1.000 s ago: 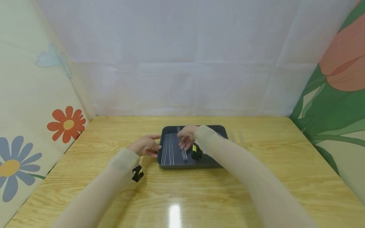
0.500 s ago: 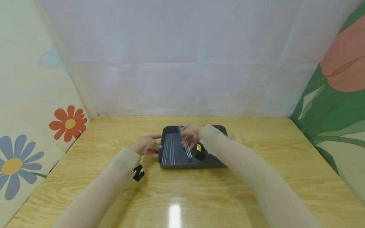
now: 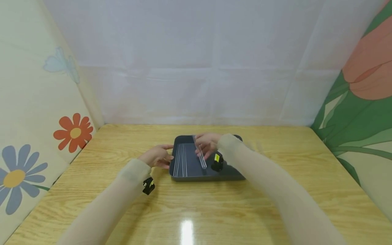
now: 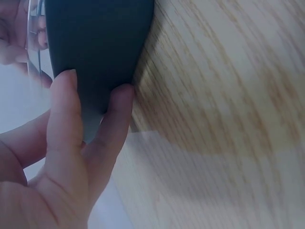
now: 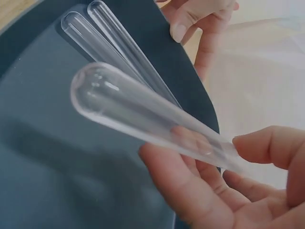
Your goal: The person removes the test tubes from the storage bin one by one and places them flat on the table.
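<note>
Over the dark grey tray [image 3: 208, 178], my right hand [image 3: 207, 144] pinches a clear test tube [image 5: 128, 107] between thumb and fingers. Its rounded closed end points down toward the near side, away from the palm. Two more clear test tubes [image 5: 121, 45] lie side by side in the tray's left part, slightly splayed. At the tray's left side, my left hand [image 3: 157, 157] rests its fairly straight fingertips [image 4: 122, 93] against the outer wall. The open end of the held tube is mostly hidden by the right fingers.
The tray stands on a wood-grain table [image 3: 190, 204], toward its back edge. A white sheet [image 3: 211, 68] hangs behind, and flower-printed cloths [image 3: 30, 102] close off both sides. A black wrist camera [image 3: 217, 162] on the right wrist hangs over the tray.
My right hand has shifted a little to the right with the test tube, whose lower end has swung right as well. The left hand stays at the tray's side.
</note>
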A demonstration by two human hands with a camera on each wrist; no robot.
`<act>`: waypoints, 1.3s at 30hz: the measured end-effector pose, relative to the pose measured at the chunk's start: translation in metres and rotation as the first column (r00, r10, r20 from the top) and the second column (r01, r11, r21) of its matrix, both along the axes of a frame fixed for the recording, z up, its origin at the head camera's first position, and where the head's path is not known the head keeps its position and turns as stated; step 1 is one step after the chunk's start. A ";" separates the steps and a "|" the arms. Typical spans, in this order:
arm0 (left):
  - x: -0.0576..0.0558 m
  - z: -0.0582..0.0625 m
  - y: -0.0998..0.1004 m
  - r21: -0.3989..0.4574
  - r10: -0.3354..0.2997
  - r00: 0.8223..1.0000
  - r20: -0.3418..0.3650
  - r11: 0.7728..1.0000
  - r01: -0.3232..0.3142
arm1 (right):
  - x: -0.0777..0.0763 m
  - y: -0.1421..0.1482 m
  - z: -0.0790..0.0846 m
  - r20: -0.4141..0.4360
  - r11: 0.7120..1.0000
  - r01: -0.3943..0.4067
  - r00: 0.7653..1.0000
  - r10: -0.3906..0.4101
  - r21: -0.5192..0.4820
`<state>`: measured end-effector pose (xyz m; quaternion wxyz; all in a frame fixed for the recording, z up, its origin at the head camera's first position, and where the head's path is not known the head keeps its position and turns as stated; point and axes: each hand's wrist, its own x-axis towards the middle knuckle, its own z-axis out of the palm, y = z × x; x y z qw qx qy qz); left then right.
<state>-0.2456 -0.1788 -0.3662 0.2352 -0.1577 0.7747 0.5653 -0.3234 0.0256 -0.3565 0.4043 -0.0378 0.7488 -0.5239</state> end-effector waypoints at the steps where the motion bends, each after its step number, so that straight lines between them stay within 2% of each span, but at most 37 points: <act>1: 0.000 0.000 0.000 0.000 -0.001 1.000 -0.001 1.000 0.001 | 0.000 0.001 0.001 -0.003 1.000 0.002 1.000 -0.002 -0.003; 9: -0.001 0.001 0.001 -0.007 -0.013 1.000 0.003 1.000 0.013 | 0.003 0.013 0.005 -0.030 1.000 0.015 0.999 -0.016 -0.011; 24: -0.002 -0.001 -0.001 -0.016 -0.009 1.000 -0.001 1.000 0.009 | 0.004 0.026 0.009 0.000 0.999 0.037 0.999 -0.037 -0.035; 39: -0.001 -0.003 -0.003 -0.009 -0.014 1.000 -0.006 1.000 0.013 | 0.005 0.045 0.009 -0.023 0.999 0.043 0.999 -0.043 -0.029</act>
